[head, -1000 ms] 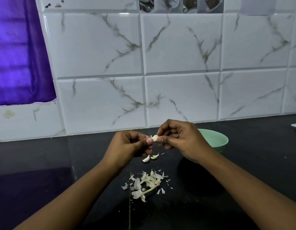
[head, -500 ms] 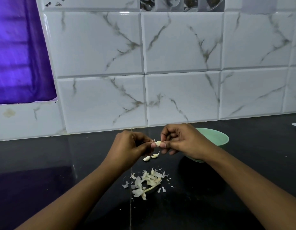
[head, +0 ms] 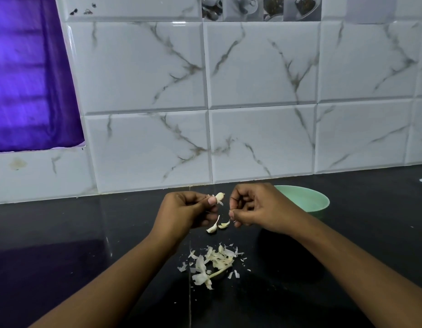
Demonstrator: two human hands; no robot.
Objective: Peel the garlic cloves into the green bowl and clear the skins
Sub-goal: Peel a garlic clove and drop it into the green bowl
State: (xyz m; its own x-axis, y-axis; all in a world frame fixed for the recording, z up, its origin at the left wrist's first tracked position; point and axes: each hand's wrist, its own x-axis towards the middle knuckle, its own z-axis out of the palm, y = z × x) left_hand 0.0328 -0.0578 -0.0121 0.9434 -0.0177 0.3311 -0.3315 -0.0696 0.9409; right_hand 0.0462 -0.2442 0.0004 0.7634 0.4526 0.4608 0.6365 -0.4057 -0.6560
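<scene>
Garlic clove [head: 220,196]: I am holding it up off the black counter [head: 63,233], a little left of the green bowl [head: 320,204]. Its tip is poking out past my fingers and a wisp of skin is hanging beneath it.
Left hand [head: 188,213]: I am pinching the clove's base between thumb and forefinger, with the other fingers curling underneath. It is a tight, narrow hold, so the free end is showing bare for peeling.
Right hand [head: 255,209]: I am hovering it just beside the clove without touching it, fingers curled in and thumb tip meeting forefinger. Whether a sliver of skin is caught there is too small to tell.
Why up here: I am working over the counter and not over the bowl, I judge, so that loosened skin is falling clear of the peeled garlic.
Skin pile [head: 212,261]: it is lying nearer to me on the counter, with a stalk running through it, well apart from the bowl.
Loose cloves [head: 212,229]: two are lying on the counter just below my hands, between them and the pile.
Bowl: it is sitting behind my right hand, partly hidden by it, and I am seeing no clove in the part that shows.
Stage: I am judging this clove part-peeled, with the skins not yet cleared.
</scene>
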